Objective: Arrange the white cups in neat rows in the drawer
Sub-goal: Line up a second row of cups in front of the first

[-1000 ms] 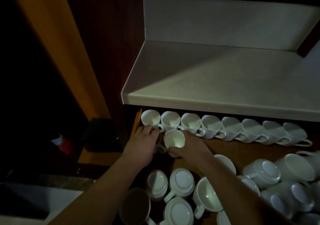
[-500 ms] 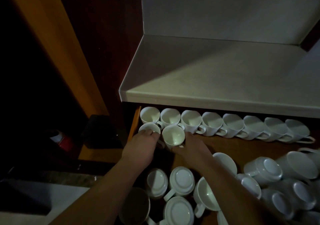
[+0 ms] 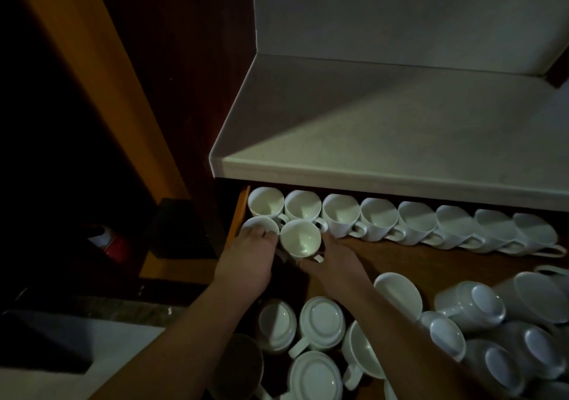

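Seating the second cup [image 3: 300, 238] of a new front row, just ahead of the finished back row [image 3: 378, 219] lined along the rear of the drawer [image 3: 431, 261] under the tabletop [image 3: 400, 153]. Slide it left into contact with the corner cup [image 3: 260, 224], handle pointing front-right as now to match the handles behind, rim level and clear of the back-row handle just beside. Steady the corner cup against the drawer's left wall meanwhile, to avoid knocking it askew with the nudge. Set down gently: glazed ware, probably quick to chip rim against rim. Hard to say whether resting on the drawer floor or lifted a little. Right grip [image 3: 335, 258]: partly closed on the second cup, fingers laid along its right wall, thumb tucked at the near side close to the handle. Left grip [image 3: 246, 261]: fingers bent over the near rim of the corner cup, touching it; thumb hidden, hence impossible to tell whether clasping or merely pressing. Plenty left to sort, judging by the loose cups [image 3: 321, 319] in the front of the drawer, some upside down, others lying on their sides at the right.
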{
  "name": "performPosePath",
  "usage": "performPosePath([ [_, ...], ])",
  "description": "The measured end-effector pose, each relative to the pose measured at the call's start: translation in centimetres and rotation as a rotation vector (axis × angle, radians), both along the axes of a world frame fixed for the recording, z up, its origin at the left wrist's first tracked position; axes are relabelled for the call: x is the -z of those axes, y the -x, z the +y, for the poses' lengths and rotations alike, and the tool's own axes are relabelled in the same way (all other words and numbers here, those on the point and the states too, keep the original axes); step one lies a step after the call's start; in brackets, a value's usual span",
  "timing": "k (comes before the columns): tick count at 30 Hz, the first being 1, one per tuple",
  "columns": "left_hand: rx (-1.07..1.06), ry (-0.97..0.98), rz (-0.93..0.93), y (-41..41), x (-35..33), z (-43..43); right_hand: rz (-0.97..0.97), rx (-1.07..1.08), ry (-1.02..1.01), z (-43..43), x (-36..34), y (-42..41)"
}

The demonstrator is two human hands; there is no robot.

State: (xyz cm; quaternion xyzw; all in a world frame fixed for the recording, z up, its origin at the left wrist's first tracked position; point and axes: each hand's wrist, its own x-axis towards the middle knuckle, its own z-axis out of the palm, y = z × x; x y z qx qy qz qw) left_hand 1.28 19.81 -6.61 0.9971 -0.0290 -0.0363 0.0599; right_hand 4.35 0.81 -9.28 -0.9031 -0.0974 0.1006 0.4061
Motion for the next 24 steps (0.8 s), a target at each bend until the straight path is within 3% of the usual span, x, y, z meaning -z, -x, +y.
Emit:
performPosePath([
  [3,0.004,0.022,-0.005,0.0,0.0,0.1,0.016,-0.031,0.015,-0.3,-0.5,0.0],
  [7,0.022,0.165,-0.038,-0.3,-2.5,-0.3,0.072,-0.046,0.217,-2.0,-4.2,-0.2],
  [11,0.128,0.177,-0.038,-1.5,-4.8,-2.2,0.121,0.057,0.313,-6.5,-9.3,0.2],
  [17,0.216,0.144,0.034,-2.5,-2.5,-5.3,0.128,-0.019,0.703,-10.5,-9.2,2.7],
  [24,0.206,0.076,-0.025,-3.1,-1.1,-4.9,0.271,0.012,0.706,-8.7,-8.0,4.5],
])
